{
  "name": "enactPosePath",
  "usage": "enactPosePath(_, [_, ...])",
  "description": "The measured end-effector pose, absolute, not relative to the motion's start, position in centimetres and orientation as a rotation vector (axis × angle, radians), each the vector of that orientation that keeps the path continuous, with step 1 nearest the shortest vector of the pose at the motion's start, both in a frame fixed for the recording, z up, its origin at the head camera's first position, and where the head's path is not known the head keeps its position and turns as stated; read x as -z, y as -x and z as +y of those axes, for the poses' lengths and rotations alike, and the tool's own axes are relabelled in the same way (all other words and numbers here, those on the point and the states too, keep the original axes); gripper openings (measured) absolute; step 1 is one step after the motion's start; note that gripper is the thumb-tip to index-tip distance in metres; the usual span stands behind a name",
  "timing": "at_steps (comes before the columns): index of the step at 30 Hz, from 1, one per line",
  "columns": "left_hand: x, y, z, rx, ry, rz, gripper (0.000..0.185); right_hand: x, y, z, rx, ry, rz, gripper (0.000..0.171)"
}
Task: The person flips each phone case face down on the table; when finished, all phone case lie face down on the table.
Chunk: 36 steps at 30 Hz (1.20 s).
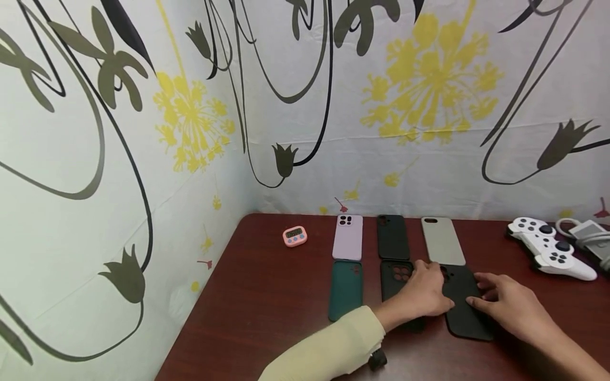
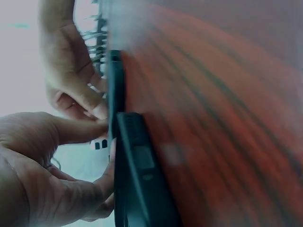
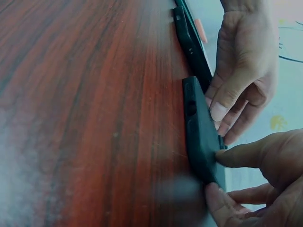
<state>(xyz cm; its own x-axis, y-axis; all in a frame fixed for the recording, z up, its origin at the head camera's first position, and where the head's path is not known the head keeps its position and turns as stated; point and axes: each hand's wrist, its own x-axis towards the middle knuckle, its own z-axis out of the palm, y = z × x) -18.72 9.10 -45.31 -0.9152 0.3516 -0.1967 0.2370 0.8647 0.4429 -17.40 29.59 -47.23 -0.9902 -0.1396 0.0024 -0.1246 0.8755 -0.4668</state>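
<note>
A black phone case (image 1: 463, 312) lies back-up at the right end of the near row, between both hands. My left hand (image 1: 419, 293) reaches across the neighbouring black case with a square of camera holes (image 1: 392, 286) and holds the first case along its left side, thumb on its back and fingers towards its top. From the right, my right hand (image 1: 514, 304) pinches the opposite edge, thumb on the back. In the right wrist view the case (image 3: 201, 127) sits flat near the tabletop, its side cutout showing. The left forearm partly hides the neighbouring case.
Left in the near row is a green case (image 1: 346, 291). Behind lie a lilac case (image 1: 348, 238), another black case (image 1: 393, 237) and a grey case (image 1: 443, 241). A pink timer (image 1: 295, 236) sits left; a white game controller (image 1: 553, 248) and a cabled white device (image 1: 591, 233) lie right.
</note>
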Motion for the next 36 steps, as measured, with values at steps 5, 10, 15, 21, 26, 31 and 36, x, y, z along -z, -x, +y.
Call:
enactPosePath(5, [44.6, 19.0, 8.1, -0.763, -0.417, 2.693, 0.076, 47.0, 17.4, 29.3, 0.727, 0.228, 3.037, 0.069])
enactPosePath(10, [43.9, 19.2, 5.7, -0.976, -0.512, 2.589, 0.071, 46.8, 17.1, 29.0, 0.744, 0.209, 3.082, 0.070])
enactPosePath(15, [43.1, 19.8, 2.2, -1.106, -0.508, 2.578, 0.072, 46.7, 16.9, 28.4, 0.810, 0.179, 3.099, 0.067])
enactPosePath(21, [43.0, 20.6, -2.0, -1.187, -0.441, 2.571, 0.077, 47.1, 16.7, 27.0, 0.971, 0.228, 3.184, 0.057])
enactPosePath(26, [43.4, 20.2, -4.1, -1.182, -0.381, 2.529, 0.085, 46.7, 16.9, 25.6, 1.046, 0.287, 3.118, 0.056])
enactPosePath(31, [43.6, 19.7, -5.0, -1.158, -0.296, 2.485, 0.089, 45.8, 17.4, 24.1, 1.116, 0.291, 2.883, 0.057])
enactPosePath(36, [43.7, 19.6, -4.8, -1.139, -0.258, 2.471, 0.086, 45.7, 17.4, 22.6, 1.171, 0.299, 2.737, 0.058])
